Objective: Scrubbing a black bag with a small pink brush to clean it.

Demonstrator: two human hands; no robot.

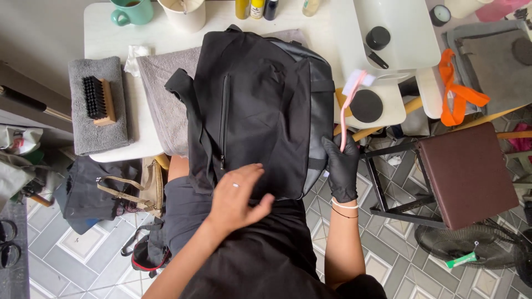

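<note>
At the left edge of the white tabletop [108, 33], a wooden brush with black bristles [98, 100] is seen lying on a folded grey towel [98, 130], with a green mug [132, 11] behind it. A second grey towel [166, 94] is spread under a black backpack [257, 111], which hangs over the near edge of the tabletop onto the lap. The bare left hand [237, 196] is laid flat on the lower part of the backpack, its fingers open and spread. At the backpack's right edge, the right hand [342, 166], in a black glove, is closed around the handle of a pink brush [349, 108] that points upward. Small bottles [256, 8] in yellow and dark colours are lined up at the back of the tabletop. Further right, a brown stool [468, 171] stands on the tiled floor [88, 260].
</note>
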